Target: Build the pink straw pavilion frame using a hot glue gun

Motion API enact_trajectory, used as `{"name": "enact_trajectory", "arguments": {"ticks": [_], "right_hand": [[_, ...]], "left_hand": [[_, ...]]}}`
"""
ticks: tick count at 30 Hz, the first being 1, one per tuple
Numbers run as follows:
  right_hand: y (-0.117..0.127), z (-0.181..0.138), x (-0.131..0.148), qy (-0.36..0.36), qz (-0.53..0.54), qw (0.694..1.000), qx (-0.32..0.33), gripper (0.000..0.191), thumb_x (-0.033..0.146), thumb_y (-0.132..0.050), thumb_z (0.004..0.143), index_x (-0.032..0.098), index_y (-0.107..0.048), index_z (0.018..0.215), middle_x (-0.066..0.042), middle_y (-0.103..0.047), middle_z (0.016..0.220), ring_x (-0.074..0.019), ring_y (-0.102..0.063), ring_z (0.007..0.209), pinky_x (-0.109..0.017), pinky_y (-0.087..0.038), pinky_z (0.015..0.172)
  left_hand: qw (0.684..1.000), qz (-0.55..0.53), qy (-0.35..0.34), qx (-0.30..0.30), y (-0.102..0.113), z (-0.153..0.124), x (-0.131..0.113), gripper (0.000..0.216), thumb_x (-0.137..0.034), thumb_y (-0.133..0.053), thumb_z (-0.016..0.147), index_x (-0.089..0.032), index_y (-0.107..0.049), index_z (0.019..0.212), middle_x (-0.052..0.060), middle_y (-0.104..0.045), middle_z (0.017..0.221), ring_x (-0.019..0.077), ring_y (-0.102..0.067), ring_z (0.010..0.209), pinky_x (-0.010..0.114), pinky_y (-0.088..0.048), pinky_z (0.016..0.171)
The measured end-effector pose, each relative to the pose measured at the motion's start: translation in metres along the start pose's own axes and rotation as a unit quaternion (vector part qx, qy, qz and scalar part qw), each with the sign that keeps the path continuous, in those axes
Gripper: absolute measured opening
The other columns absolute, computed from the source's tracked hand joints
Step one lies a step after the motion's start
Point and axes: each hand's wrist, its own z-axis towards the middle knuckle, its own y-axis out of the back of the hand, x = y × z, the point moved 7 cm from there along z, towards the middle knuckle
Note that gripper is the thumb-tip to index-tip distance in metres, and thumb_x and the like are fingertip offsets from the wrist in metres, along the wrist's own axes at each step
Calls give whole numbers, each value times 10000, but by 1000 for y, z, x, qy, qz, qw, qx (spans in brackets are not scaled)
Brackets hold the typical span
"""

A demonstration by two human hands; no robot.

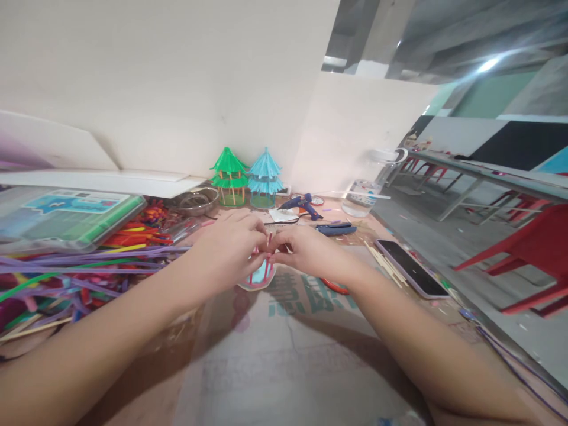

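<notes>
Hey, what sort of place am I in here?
Probably a craft workshop or classroom: a heap of pipe cleaners, a glue gun, and a finished green pagoda and blue pagoda on the worktable.

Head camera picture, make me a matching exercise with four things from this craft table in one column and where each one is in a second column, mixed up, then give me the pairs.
Things
1. phone
2. glue gun
3. green paper tower
4. blue craft piece

Places
A. at the wall, just left of the blue paper tower
B. pinched between the left hand and the right hand
C. flat on the table, right of the right hand
D. beyond the hands, just right of the blue paper tower

Pairs: 1-C, 2-D, 3-A, 4-B
</notes>
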Motion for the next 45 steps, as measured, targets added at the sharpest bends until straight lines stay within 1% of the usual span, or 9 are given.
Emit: {"name": "enact_trajectory", "arguments": {"ticks": [7, 12, 15, 20, 25, 32, 39, 42, 45], "right_hand": [[51, -18, -44, -78, -85, 993, 2, 201, 339, -597, 875, 193, -736, 858, -10, -691, 771, -151, -582, 682, -256, -368, 611], [64, -11, -138, -315, -159, 936, -13, 323, 464, -686, 793, 154, -732, 715, -139, -721, 812, -287, -651, 808, -337, -423, 695], [60, -1, -172, -346, -146, 925, -56, 419, 479, -737, 747, 127, -744, 974, -201, -721, 1030, -344, -646, 1002, -361, -454, 808], [48, 16, -203, -318, -69, 939, -107, 722, 510, -672, 812, 127, -491, 1396, -183, -587, 1357, -297, -586, 1195, -339, -453, 937], [33, 32, -208, -293, 7, 947, -131, 496, 392, -646, 858, 121, -600, 1272, -145, -642, 1293, -239, -621, 1140, -305, -454, 956], [27, 33, -204, -324, 65, 927, -178, 213, 187, -625, 806, 105, -695, 991, -98, -740, 861, -199, -663, 743, -298, -501, 698], [54, 6, -194, -281, 117, 919, -250, 384, 522, -600, 800, 140, -643, 807, -64, -643, 651, -172, -581, 603, -280, -457, 577], [66, -7, -175, -241, 148, 928, -243, 476, 640, -618, 721, 166, -631, 755, -48, -604, 579, -176, -574, 590, -291, -476, 603], [73, -18, -149, -188, 191, 943, -195, 521, 662, -684, 629, 176, -654, 814, -69, -678, 714, -195, -627, 672, -305, -507, 674]], "left_hand": [[1000, -12, -11, -9, 0, 0, 1, 203, -285, -552, 900, -223, -717, 800, 58, -688, 941, 234, -602, 1016, 410, -443, 949], [1000, -5, -7, -10, -1, -1, 2, 206, -277, -550, 897, -201, -693, 770, 65, -692, 965, 246, -596, 1024, 433, -435, 952], [1000, -7, -7, -15, 0, -2, 1, 191, -260, -564, 890, -198, -685, 757, 57, -693, 974, 242, -593, 1028, 425, -427, 955], [999, -15, -4, -28, 1, -3, 0, 206, -251, -564, 885, -200, -674, 718, 62, -686, 930, 237, -591, 1000, 406, -437, 912], [1000, -10, 3, -27, 1, -4, 0, 188, -247, -564, 883, -206, -678, 739, 63, -675, 935, 234, -590, 1006, 416, -437, 935], [1000, -21, 14, -7, 1, -5, 1, 250, -283, -504, 929, -195, -661, 755, 63, -673, 992, 253, -582, 1054, 453, -423, 950], [999, -43, 29, 0, 2, -4, 6, 243, -304, -520, 925, -199, -679, 775, 65, -677, 953, 258, -581, 1046, 424, -439, 912], [998, -47, 37, 15, 2, -3, 9, 215, -305, -544, 907, -202, -693, 790, 64, -679, 937, 250, -596, 1004, 399, -452, 865], [997, -50, 53, 31, 4, -1, 11, 213, -306, -544, 901, -205, -704, 804, 64, -678, 932, 242, -604, 956, 372, -458, 802]]}}
